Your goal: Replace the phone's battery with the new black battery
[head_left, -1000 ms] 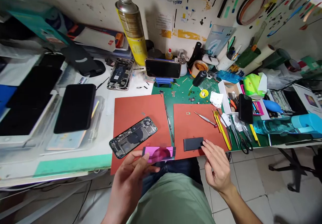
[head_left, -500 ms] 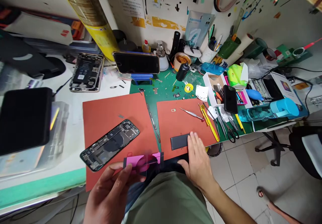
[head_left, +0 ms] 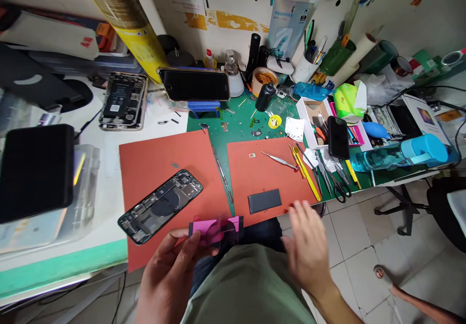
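Note:
Between thumb and fingers, my left hand [head_left: 171,265] pinches one end of a pink adhesive strip [head_left: 206,228] with dark end tabs and a clear middle. It holds the strip above the front edge of the left red mat [head_left: 145,168]. My right hand [head_left: 307,246] is off the mat, slightly blurred, fingers stretched and empty. Left of it, a dark grey phone battery [head_left: 264,201] lies flat on the right red mat [head_left: 251,168]. An opened phone housing [head_left: 160,207] rests diagonally on the left mat, its inner parts showing.
Metal tweezers [head_left: 222,173] lie between the mats. A screwdriver [head_left: 280,160], a yellow-handled tool [head_left: 306,173] and black scissors [head_left: 341,190] lie at the right. A phone on a blue stand [head_left: 204,108] is behind. Another opened phone [head_left: 123,101] sits left. A blue bottle [head_left: 400,154] lies far right.
My right hand has lifted off the battery's right end and moved right, past the mat's edge. My left hand has shifted slightly right with the adhesive strip.

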Demonstrator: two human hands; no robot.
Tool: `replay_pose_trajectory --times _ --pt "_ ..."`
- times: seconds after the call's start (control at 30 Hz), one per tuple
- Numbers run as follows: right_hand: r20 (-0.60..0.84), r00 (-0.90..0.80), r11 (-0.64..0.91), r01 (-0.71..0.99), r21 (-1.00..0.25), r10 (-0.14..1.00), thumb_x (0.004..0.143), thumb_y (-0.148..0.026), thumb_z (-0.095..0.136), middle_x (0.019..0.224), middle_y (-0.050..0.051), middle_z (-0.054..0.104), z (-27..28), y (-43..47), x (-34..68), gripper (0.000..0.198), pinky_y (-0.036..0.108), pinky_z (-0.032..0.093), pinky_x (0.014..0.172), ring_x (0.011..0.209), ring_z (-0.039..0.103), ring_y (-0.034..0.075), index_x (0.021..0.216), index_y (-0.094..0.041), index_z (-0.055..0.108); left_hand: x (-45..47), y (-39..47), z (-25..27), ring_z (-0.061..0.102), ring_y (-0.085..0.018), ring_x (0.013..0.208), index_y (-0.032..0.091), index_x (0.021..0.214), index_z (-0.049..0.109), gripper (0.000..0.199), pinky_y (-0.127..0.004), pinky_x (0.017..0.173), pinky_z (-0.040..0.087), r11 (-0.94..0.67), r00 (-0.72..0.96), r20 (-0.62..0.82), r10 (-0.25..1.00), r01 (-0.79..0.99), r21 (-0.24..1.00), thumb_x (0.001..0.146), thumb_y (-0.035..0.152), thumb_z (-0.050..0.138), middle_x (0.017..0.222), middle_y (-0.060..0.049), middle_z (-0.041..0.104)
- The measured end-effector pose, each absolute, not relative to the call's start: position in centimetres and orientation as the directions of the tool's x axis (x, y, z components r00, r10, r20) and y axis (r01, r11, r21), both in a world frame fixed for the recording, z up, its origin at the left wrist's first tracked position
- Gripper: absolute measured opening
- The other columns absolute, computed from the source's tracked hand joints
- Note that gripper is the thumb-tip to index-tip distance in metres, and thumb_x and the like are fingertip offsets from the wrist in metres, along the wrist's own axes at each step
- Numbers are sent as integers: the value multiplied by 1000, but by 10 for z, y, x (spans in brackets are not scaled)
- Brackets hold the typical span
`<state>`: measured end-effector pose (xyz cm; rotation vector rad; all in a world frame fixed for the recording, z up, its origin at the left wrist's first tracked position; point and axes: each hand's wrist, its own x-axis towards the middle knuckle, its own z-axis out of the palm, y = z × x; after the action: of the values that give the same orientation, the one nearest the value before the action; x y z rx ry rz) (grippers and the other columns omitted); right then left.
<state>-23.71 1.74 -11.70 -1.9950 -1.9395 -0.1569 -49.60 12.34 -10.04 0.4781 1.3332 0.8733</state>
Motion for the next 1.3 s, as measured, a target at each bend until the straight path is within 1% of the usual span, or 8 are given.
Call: replay_pose_trajectory --times 0.17,0.37,0.5,0.67,0.87,0.97,1.1,1.3 --pt "193 -144 180 965 -190 971 113 -56 43 163 18 57 -135 48 -269 72 57 45 125 157 48 38 166 -7 42 -496 118 -99 78 -21 75 19 97 74 43 -25 71 66 586 28 -602 798 -267 765 76 49 97 89 -6 81" --pt "331 405 -270 883 -385 852 108 -26 58 135 16 78 -167 -52 -215 39 53 55 114 132 72 34 144 -18 69 -493 119 -107 80 -22 79 21 102 71 40 -29 73 67 611 64 -620 782 -280 741 81 47 94 97 -5 81" --pt "-49 632 -539 615 -575 773 108 -60 39 107 20 83 -226 -79 -204 62 44 65 83 93 82 31 106 -16 82 -480 120 -103 77 -23 76 21 98 67 40 -33 70 67 588 95 -594 799 -328 739 82 48 92 86 -4 79" --pt "-342 532 -616 510 -601 774 97 -87 37 61 10 73 -242 -57 -230 82 35 55 54 54 71 27 80 -20 79 -468 121 -97 77 -23 81 20 99 67 39 -33 72 65 603 167 -586 793 -346 719 85 49 90 86 -5 79" --pt "-445 301 -515 213 -831 843 107 -68 49 77 8 78 -149 -14 -245 58 31 58 64 66 73 22 103 -19 80 -461 119 -91 77 -18 74 18 98 66 37 -32 75 65 613 204 -583 786 -375 695 86 44 91 96 -6 82" --pt "-373 184 -357 -116 -927 909 95 -59 77 104 12 83 -115 26 -266 46 30 61 66 77 76 20 120 -20 79 -458 117 -88 76 -19 73 17 98 67 40 -33 75 64 619 220 -581 783 -357 699 84 47 91 93 -8 82" --pt "-358 148 -329 -192 -925 922 94 -50 82 80 6 79 -99 58 -289 36 25 58 57 66 72 17 111 -18 83 -458 113 -88 76 -19 77 18 99 70 37 -32 80 62 615 251 -561 789 -304 728 88 49 88 93 -8 83" --pt "410 176 269 520 -811 895 100 -9 69 108 9 86 -98 50 -276 33 37 72 78 93 85 25 122 -27 84 -464 110 -89 78 -30 112 16 123 76 56 -42 103 60 652 267 -596 757 -357 669 95 65 75 122 -16 81"
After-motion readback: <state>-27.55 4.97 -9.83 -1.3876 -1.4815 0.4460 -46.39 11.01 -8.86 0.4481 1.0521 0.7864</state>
